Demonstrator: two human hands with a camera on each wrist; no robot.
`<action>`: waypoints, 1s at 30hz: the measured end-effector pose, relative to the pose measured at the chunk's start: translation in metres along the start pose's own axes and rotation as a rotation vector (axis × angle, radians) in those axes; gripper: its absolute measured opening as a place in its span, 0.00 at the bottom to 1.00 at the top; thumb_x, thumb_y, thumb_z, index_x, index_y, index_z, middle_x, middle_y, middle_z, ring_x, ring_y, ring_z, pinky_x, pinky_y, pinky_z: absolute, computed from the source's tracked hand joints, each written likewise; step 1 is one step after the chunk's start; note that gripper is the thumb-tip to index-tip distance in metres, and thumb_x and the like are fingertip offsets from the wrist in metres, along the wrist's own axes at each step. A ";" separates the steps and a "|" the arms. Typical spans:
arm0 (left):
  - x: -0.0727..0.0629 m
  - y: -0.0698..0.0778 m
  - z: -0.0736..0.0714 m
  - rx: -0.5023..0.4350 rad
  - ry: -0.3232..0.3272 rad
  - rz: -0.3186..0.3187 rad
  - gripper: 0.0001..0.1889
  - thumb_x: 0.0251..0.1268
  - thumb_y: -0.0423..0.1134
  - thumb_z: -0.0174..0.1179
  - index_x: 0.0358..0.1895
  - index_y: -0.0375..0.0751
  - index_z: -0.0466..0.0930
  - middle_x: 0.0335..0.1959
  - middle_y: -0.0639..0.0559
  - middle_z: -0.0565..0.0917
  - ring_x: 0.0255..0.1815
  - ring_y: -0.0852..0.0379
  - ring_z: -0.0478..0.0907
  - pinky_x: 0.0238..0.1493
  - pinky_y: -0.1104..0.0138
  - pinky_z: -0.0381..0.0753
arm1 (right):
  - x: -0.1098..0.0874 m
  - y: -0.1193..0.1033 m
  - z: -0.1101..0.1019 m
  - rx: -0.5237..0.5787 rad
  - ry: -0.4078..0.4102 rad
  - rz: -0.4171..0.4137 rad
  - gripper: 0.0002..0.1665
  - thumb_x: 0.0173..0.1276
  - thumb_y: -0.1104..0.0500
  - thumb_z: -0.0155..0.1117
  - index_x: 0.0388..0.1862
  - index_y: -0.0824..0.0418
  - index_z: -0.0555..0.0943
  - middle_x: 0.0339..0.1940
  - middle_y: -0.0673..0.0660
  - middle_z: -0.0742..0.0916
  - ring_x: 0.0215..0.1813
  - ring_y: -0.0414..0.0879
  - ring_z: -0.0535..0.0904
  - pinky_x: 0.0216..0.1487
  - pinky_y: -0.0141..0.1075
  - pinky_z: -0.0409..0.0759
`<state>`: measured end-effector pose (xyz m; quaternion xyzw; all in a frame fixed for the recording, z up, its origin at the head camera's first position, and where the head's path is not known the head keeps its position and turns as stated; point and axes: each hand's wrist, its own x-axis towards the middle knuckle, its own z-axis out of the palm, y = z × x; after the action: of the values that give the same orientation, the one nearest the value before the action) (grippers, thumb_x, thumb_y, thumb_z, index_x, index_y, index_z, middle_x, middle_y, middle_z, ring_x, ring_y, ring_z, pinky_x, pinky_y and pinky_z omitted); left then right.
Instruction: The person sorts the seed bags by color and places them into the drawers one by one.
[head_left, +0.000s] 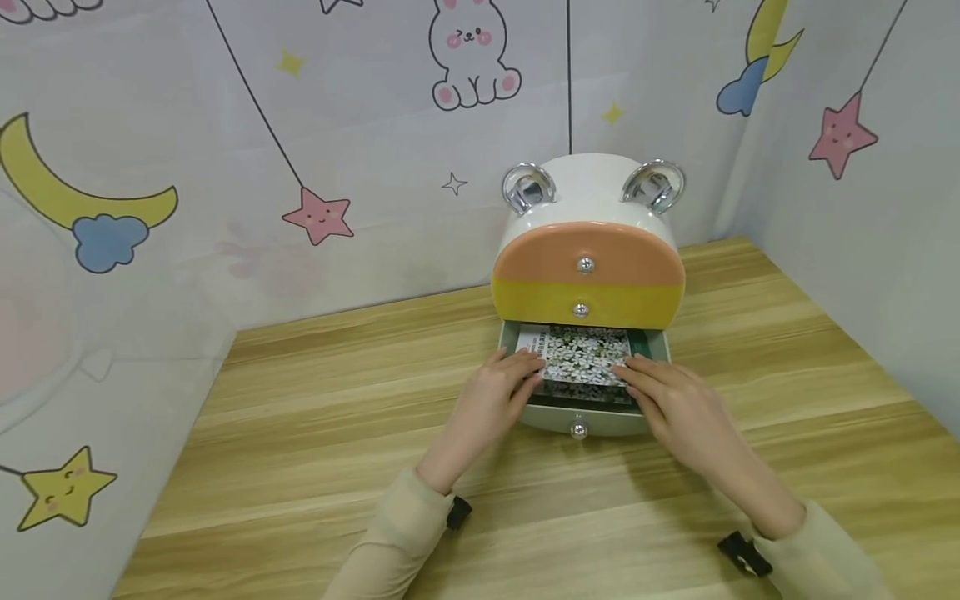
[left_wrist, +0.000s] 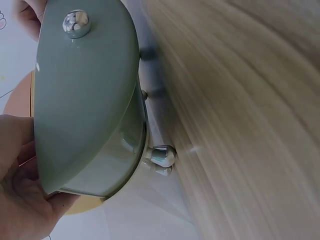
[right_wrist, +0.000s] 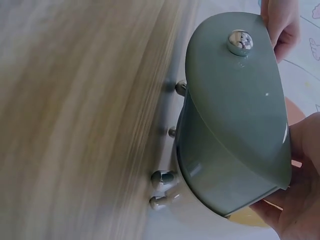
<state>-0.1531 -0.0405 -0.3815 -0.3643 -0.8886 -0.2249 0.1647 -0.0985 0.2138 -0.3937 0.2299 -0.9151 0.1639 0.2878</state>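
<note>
A booklet with a white-flower cover [head_left: 585, 354] lies in the pulled-out grey-green bottom drawer [head_left: 551, 419] of a small animal-shaped cabinet [head_left: 588, 196]. My left hand [head_left: 491, 387] reaches over the drawer's left side, its fingertips on the booklet's left part. From the right, my right hand [head_left: 678, 408] touches the booklet's right part with nearly straight fingers. Both wrist views show the drawer front, left hand [left_wrist: 22, 185] and right hand [right_wrist: 305, 185] at its upper corners. The drawer walls hide the booklet there. A darker flower-patterned strip shows below the booklet's near edge.
The cabinet's orange drawer [head_left: 540, 254] and yellow drawer [head_left: 536, 300] are closed, each with a silver knob. Two chrome ears [head_left: 528, 187] stand on its white top. It rests on a wood-grain table [head_left: 337, 400] before a wall with cartoon prints [head_left: 360, 100]. Another wall [head_left: 885, 250] stands right.
</note>
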 end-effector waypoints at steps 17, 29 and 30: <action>0.001 -0.001 0.003 0.007 -0.023 -0.029 0.13 0.67 0.35 0.58 0.52 0.38 0.82 0.55 0.44 0.84 0.60 0.50 0.79 0.70 0.55 0.69 | 0.000 0.004 -0.001 0.040 -0.105 0.075 0.20 0.64 0.68 0.61 0.56 0.65 0.80 0.57 0.65 0.83 0.61 0.60 0.78 0.68 0.55 0.67; -0.008 0.008 0.001 0.072 -0.014 0.031 0.13 0.67 0.38 0.59 0.51 0.40 0.83 0.54 0.44 0.84 0.59 0.50 0.80 0.64 0.57 0.76 | -0.006 0.006 -0.006 0.074 -0.058 0.080 0.20 0.63 0.67 0.62 0.55 0.63 0.81 0.57 0.65 0.83 0.61 0.62 0.78 0.71 0.51 0.67; -0.009 0.009 0.000 0.083 -0.011 0.037 0.13 0.67 0.39 0.59 0.52 0.40 0.83 0.54 0.45 0.84 0.59 0.51 0.80 0.63 0.58 0.77 | -0.007 0.007 -0.006 0.078 -0.052 0.078 0.20 0.63 0.68 0.62 0.55 0.63 0.81 0.58 0.65 0.83 0.61 0.62 0.78 0.73 0.48 0.64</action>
<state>-0.1405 -0.0397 -0.3835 -0.3748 -0.8912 -0.1826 0.1789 -0.0943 0.2242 -0.3938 0.2093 -0.9235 0.2045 0.2482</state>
